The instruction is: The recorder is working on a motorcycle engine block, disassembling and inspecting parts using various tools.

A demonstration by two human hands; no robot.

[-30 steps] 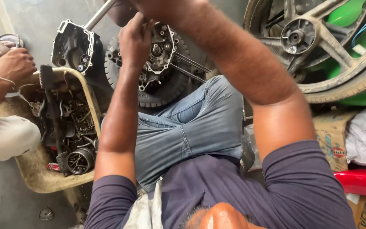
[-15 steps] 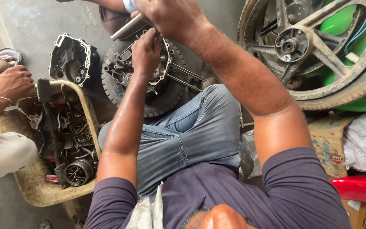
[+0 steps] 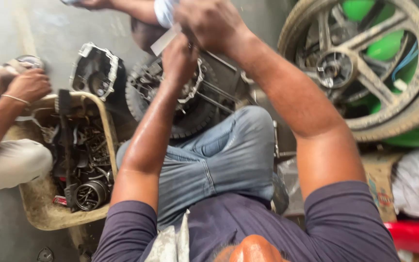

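engine block (image 3: 180, 97) at twelve o'clock; left hand (image 3: 180, 58) grip pressed on it, right hand (image 3: 209, 22) pinching a metal tool (image 3: 167, 40).

Grey concrete floor (image 3: 49, 29), dusty, filling the upper left of the frame; a tan plastic tub (image 3: 44, 213) of greasy metal parts at lower left; just above it, a loose engine cover (image 3: 95, 70); at centre top, an engine block (image 3: 190, 97); at upper right, a spoked wheel with tyre (image 3: 364, 68); cardboard (image 3: 379, 184) at right.
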